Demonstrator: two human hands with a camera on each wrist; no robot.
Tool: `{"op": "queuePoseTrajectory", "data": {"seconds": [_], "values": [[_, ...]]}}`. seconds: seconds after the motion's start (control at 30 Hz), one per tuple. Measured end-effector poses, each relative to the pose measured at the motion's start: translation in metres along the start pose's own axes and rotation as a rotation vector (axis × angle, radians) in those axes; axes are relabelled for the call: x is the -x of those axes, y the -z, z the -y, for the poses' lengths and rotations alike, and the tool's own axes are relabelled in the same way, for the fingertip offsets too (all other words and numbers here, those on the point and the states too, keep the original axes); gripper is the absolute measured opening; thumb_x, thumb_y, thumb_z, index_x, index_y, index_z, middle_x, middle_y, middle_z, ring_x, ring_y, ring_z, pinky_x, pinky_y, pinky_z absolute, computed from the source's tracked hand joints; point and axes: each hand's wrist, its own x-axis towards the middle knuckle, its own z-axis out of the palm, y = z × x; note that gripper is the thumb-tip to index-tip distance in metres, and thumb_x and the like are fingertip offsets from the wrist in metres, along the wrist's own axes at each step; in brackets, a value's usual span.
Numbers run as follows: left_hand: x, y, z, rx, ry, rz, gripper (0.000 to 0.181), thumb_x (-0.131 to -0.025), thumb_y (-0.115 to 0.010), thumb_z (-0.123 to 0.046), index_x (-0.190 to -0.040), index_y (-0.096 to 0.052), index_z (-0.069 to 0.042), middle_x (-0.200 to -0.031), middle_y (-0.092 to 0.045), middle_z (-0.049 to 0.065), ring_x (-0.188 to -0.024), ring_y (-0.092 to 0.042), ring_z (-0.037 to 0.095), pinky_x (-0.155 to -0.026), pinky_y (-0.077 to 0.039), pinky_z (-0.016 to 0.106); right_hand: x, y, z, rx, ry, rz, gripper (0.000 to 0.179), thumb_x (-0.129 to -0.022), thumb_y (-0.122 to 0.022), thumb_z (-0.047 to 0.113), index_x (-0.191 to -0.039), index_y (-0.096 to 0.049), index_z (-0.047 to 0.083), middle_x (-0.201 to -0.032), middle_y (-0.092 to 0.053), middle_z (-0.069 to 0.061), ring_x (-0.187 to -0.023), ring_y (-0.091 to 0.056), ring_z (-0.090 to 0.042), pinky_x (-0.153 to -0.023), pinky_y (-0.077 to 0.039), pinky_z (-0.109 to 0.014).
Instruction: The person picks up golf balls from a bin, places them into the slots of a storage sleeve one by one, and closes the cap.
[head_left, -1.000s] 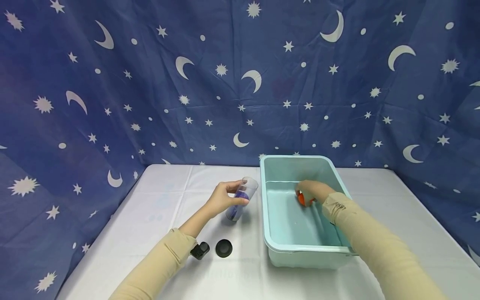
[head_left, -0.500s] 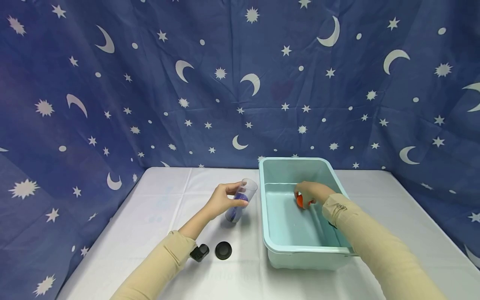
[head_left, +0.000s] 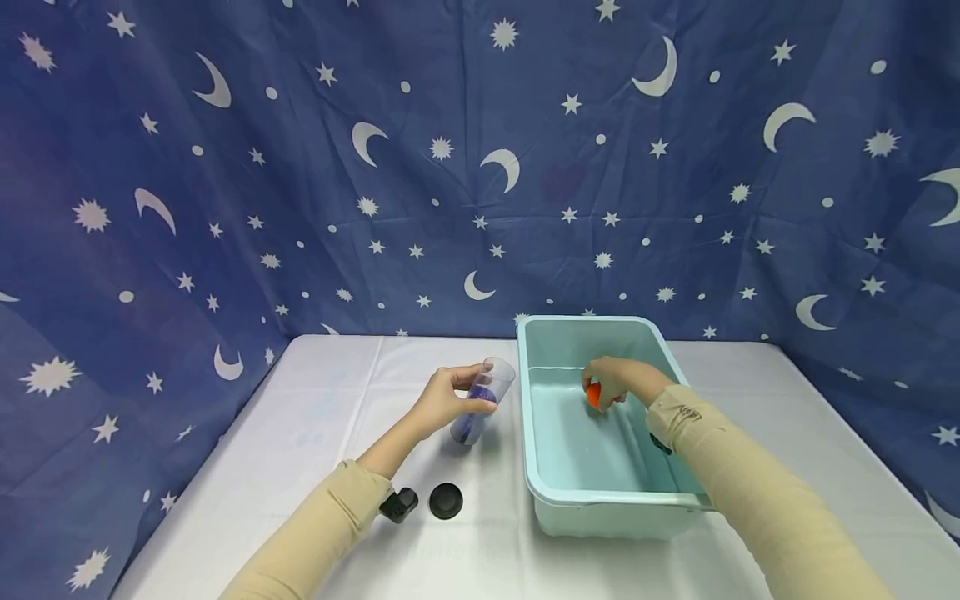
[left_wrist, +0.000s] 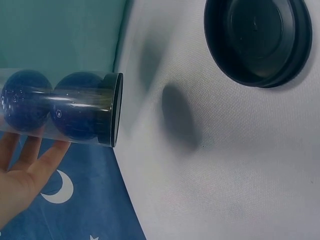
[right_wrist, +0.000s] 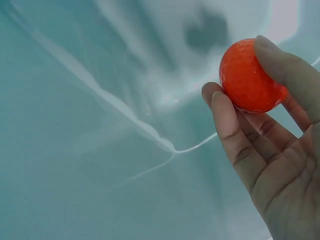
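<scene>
My left hand [head_left: 444,402] grips a clear plastic tube [head_left: 501,377], tilted, with its open mouth up and to the right in the head view. Inside it two dark blue balls [left_wrist: 80,106] sit in a row above a black end cap [left_wrist: 114,110]; the end cap shows clear of the white cloth in the left wrist view. My right hand [head_left: 617,379] is inside the pale teal basin [head_left: 529,433]. Between thumb and fingertips it pinches a shiny orange ball [right_wrist: 252,76], held above the basin's floor.
A round black lid [head_left: 446,501] lies on the white-clothed table [head_left: 315,417] in front of the tube. Close to the tube's right side rises the basin's left wall. Behind the table hangs a blue curtain [head_left: 420,167] with moons and stars.
My right hand has shifted slightly left and up in the head view with the orange ball in its fingers. The left hand and the tube stay nearly where they were.
</scene>
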Motion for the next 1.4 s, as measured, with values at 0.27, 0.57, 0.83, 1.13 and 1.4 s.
{"op": "queuePoseTrajectory", "data": {"seconds": [0.27, 0.57, 0.83, 1.13, 1.4], "values": [[-0.005, -0.001, 0.022, -0.011, -0.005, -0.006, 0.056, -0.078, -0.073, 0.000, -0.129, -0.051, 0.010, -0.117, -0.061, 0.029, -0.108, -0.060, 0.041, -0.096, -0.046, 0.052, 0.005, 0.003, 0.009, -0.061, 0.072, -0.042, 0.034, -0.078, -0.071, -0.002, -0.110, -0.061, 0.001, -0.095, -0.056, -0.011, -0.064, -0.051, -0.014, -0.058, -0.048, -0.021], [-0.011, -0.005, 0.042, 0.009, 0.008, -0.019, 0.058, -0.077, -0.077, -0.009, -0.130, -0.054, 0.002, -0.117, -0.064, 0.023, -0.109, -0.061, 0.036, -0.098, -0.046, 0.048, 0.017, 0.021, 0.014, -0.161, 0.258, -0.144, 0.039, -0.081, -0.070, 0.005, -0.116, -0.058, -0.006, -0.099, -0.062, -0.018, -0.064, -0.055, -0.013, -0.059, -0.050, -0.023], [-0.006, -0.001, 0.037, 0.003, 0.016, -0.030, 0.057, -0.078, -0.074, -0.002, -0.129, -0.052, 0.008, -0.116, -0.062, 0.027, -0.108, -0.060, 0.040, -0.096, -0.046, 0.051, 0.031, 0.034, 0.012, -0.313, 0.316, -0.213, 0.039, -0.082, -0.068, 0.005, -0.117, -0.056, -0.008, -0.099, -0.062, -0.020, -0.070, -0.057, -0.016, -0.064, -0.053, -0.028], [0.003, 0.005, 0.020, -0.011, 0.006, -0.023, 0.055, -0.079, -0.073, -0.002, -0.127, -0.052, 0.010, -0.116, -0.062, 0.029, -0.107, -0.060, 0.041, -0.094, -0.048, 0.050, 0.042, 0.034, 0.009, -0.505, 0.324, -0.270, 0.044, -0.085, -0.066, 0.009, -0.124, -0.053, -0.007, -0.109, -0.059, -0.025, -0.076, -0.060, -0.019, -0.072, -0.055, -0.032], [0.006, 0.006, 0.019, -0.018, 0.024, -0.034, 0.053, -0.079, -0.073, -0.001, -0.127, -0.052, 0.010, -0.115, -0.062, 0.029, -0.107, -0.060, 0.042, -0.094, -0.047, 0.051, 0.046, 0.032, 0.014, -0.621, 0.327, -0.328, 0.049, -0.086, -0.067, 0.010, -0.128, -0.049, -0.007, -0.107, -0.060, -0.023, -0.080, -0.063, -0.023, -0.072, -0.056, -0.028]]}}
